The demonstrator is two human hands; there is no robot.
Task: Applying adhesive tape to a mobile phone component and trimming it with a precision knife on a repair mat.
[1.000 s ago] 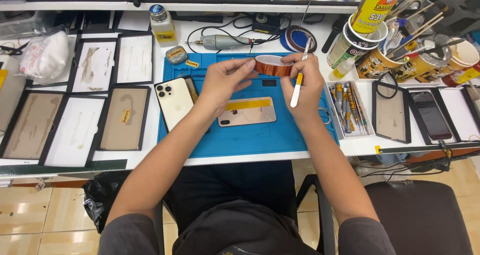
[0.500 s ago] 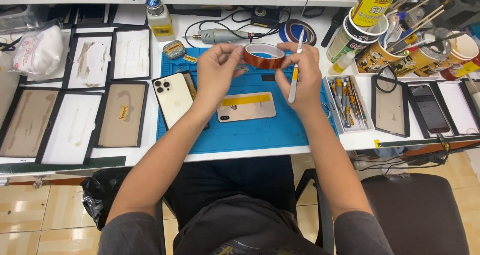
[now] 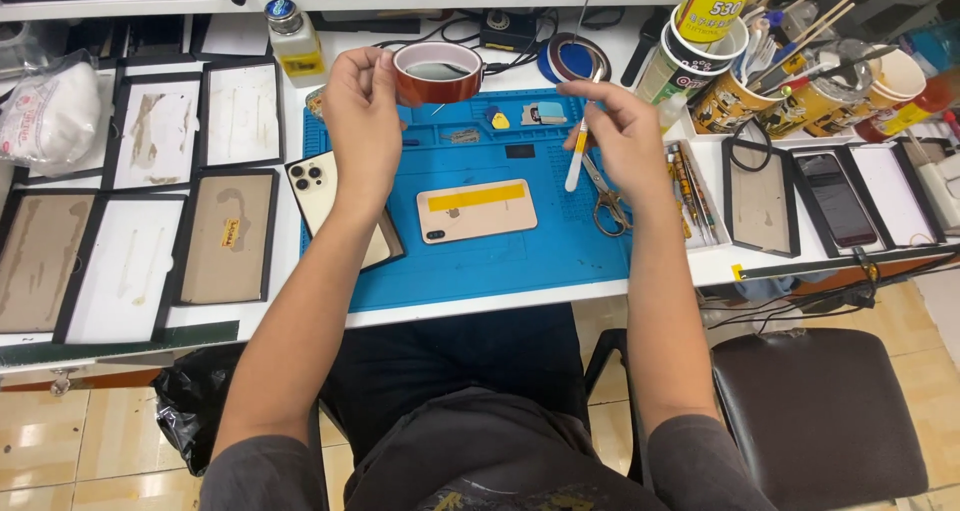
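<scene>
amber tape roll (image 3: pixel 437 72) in left hand (image 3: pixel 362 121) grip, one white tool (image 3: pixel 577 153) pinched by right hand (image 3: pixel 620 136).

My left hand (image 3: pixel 362 121) lifts the tape roll (image 3: pixel 437 72) at eleven o'clock; my right hand (image 3: pixel 622 136) pinches a white tool (image 3: pixel 577 156) at one.

The left hand (image 3: pixel 362 121) has lifted the tape roll (image 3: pixel 437 73) away from the right hand (image 3: pixel 622 136).
</scene>
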